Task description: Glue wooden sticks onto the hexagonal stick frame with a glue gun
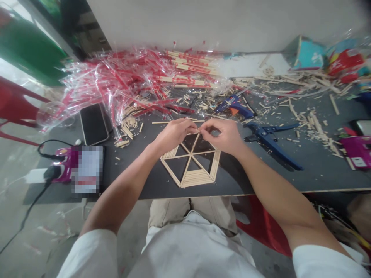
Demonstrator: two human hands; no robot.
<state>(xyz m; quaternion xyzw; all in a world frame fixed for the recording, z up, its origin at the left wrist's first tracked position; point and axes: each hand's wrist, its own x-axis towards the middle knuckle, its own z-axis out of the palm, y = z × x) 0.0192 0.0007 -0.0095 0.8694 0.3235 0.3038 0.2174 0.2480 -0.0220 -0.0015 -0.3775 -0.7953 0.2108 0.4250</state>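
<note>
Head view: a flat hexagonal frame of wooden sticks (195, 178) lies near the front edge of the dark desk (269, 177), at its centre. Over the frame's top corner, the left hand (174, 135) and right hand (223, 135) pinch a thin stick (162, 122) closely between their fingers. Blue glue gun (234, 106) and blue-handled cutters (272, 144) lie rightward; a black phone (94, 123) lies leftward, below crinkled red-printed cellophane (116, 81).

The fingers (192, 126) are hiding the middle of the thin wooden stick (161, 122) they are pinching, a pixelated label (87, 169) left of them is blurring its print, and a magenta box (358, 151) far right is running off the edge.
</note>
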